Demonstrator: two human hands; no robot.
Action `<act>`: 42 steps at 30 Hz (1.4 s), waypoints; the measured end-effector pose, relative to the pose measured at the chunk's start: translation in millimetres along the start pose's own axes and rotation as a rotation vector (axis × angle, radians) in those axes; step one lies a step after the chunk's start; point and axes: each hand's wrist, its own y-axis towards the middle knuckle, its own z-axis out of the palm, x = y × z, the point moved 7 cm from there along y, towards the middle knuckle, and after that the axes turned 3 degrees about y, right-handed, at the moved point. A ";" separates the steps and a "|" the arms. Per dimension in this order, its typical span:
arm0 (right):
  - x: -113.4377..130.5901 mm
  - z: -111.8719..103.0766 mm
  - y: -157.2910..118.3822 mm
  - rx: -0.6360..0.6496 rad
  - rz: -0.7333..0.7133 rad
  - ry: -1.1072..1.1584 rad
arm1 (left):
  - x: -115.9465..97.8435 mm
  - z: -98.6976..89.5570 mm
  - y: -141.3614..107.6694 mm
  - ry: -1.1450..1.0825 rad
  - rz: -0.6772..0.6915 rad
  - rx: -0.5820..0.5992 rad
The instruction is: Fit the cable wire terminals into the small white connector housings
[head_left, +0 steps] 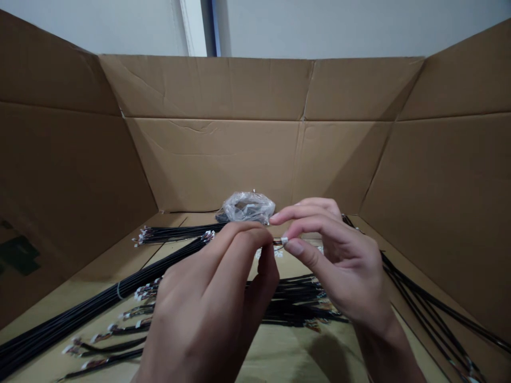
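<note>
My left hand point(215, 292) is closed in a pinch, its thumb and forefinger on the thin coloured wires point(277, 242) of a cable. The rest of that cable is hidden behind the hand. At the end of the wires sits a small white connector point(284, 240). My right hand point(347, 266) has its thumb and forefinger tips on this connector, with the other fingers held out and slightly bent. Below both hands lie several short black cables point(295, 298) with loose coloured wire ends. More short cables with white plugs point(115, 330) lie to the left.
A long bundle of black cables point(80, 303), tied with a band, runs along the left. Another bundle point(175, 232) lies behind it. A clear plastic bag point(247, 206) rests near the back cardboard wall point(215, 159). Long black cables point(431, 314) stretch along the right.
</note>
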 end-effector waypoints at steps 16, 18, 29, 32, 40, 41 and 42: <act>8.5 -2.6 -0.3 0.011 -0.074 -0.162 | 3.3 -5.7 -3.7 0.107 0.101 0.070; 8.9 -3.1 -0.2 0.010 -0.078 -0.169 | 3.7 -3.7 -7.2 0.094 0.124 0.113; 10.2 -1.6 -0.9 0.003 -0.112 -0.196 | 12.1 -1.6 -16.2 0.094 0.097 0.103; 9.5 -1.7 -1.0 0.002 -0.103 -0.202 | 9.2 -1.0 -14.0 0.082 0.108 0.099; -6.7 0.8 1.8 0.022 0.036 0.029 | 3.7 2.1 -3.7 -0.037 -0.071 0.009; -9.0 1.3 2.2 0.026 0.053 0.064 | 4.8 3.4 -4.2 -0.049 -0.092 0.016; -11.1 1.6 2.5 0.030 0.069 0.093 | 6.3 4.6 -4.7 -0.064 -0.111 0.027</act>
